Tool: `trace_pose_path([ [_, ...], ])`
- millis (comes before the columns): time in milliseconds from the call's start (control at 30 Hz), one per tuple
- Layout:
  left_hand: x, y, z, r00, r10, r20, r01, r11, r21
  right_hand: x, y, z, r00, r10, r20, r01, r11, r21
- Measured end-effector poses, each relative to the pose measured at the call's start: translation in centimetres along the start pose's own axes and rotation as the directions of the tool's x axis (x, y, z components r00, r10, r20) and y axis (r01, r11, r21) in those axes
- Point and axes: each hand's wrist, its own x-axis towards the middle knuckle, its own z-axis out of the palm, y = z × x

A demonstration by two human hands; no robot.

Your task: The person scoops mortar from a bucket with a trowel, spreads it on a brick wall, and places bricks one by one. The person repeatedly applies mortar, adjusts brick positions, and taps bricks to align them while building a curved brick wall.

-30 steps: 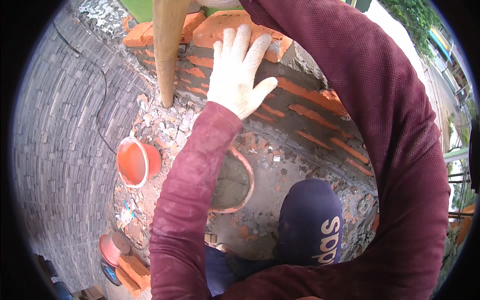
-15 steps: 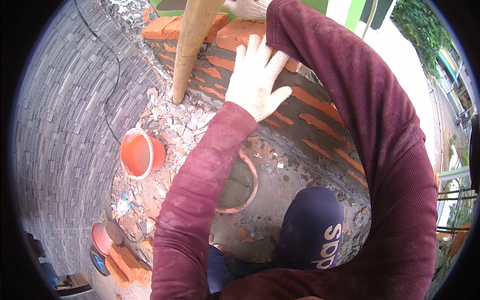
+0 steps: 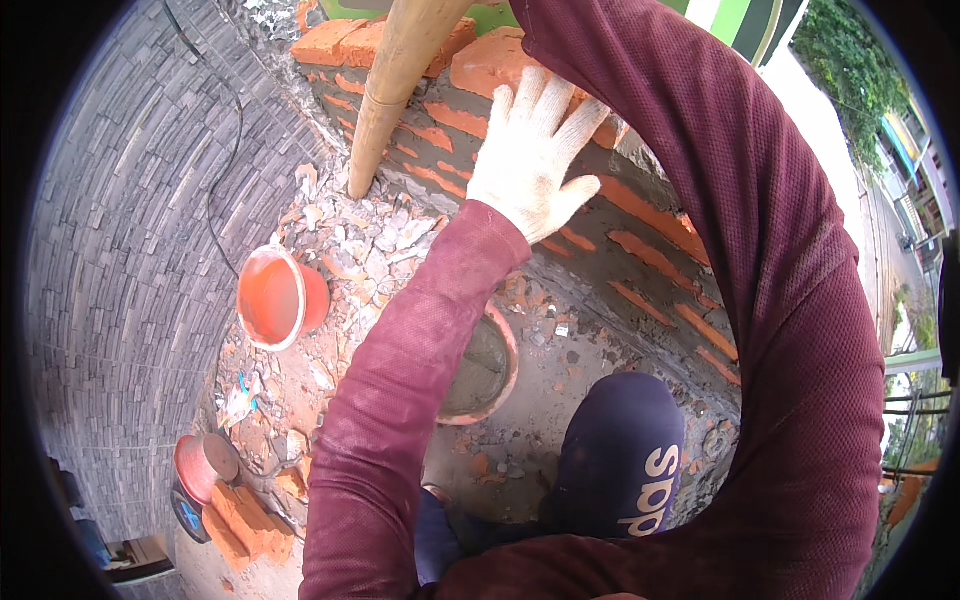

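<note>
My left hand [image 3: 530,150], in a white work glove, lies flat with fingers spread on the top orange brick [image 3: 478,62] of a low brick wall [image 3: 640,250] with grey mortar joints. It grips nothing. My right arm, in a maroon sleeve [image 3: 770,260], arcs up the right side and leaves the picture at the top; its hand is out of sight. A thick bamboo pole [image 3: 395,80] stands against the wall just left of my left hand.
Below the wall are rubble, an orange bucket [image 3: 270,300], a round pan of grey mortar [image 3: 490,365] partly under my forearm, and my dark blue shoe [image 3: 620,460]. Loose bricks [image 3: 240,515] and a red reel [image 3: 200,465] lie lower left on grey paving.
The view has tilted, so the wall, pole and bucket sit lower in the picture. My left hand stays flat on the top brick. A gloved hand seen at the top edge earlier is gone.
</note>
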Motion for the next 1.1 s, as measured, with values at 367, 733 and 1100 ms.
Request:
trace_pose_path([
  [367,0.8,2.1,1.9,0.994,-0.096,-0.057,0.097,0.995,0.01,-8.0,0.3,-8.4,0.996,0.057,-0.074,-0.06,0.998,-0.029],
  [733,-0.4,1.9,2.1,0.986,-0.158,-0.052,0.16,0.987,0.023,-16.1,-3.1,-11.0,0.98,0.194,0.045,-0.197,0.977,0.081],
  [1100,-1.1,1.1,1.8,0.992,-0.12,-0.037,0.123,0.987,0.102,-19.2,-6.6,-13.2,0.959,0.283,-0.002,-0.283,0.956,-0.073],
])
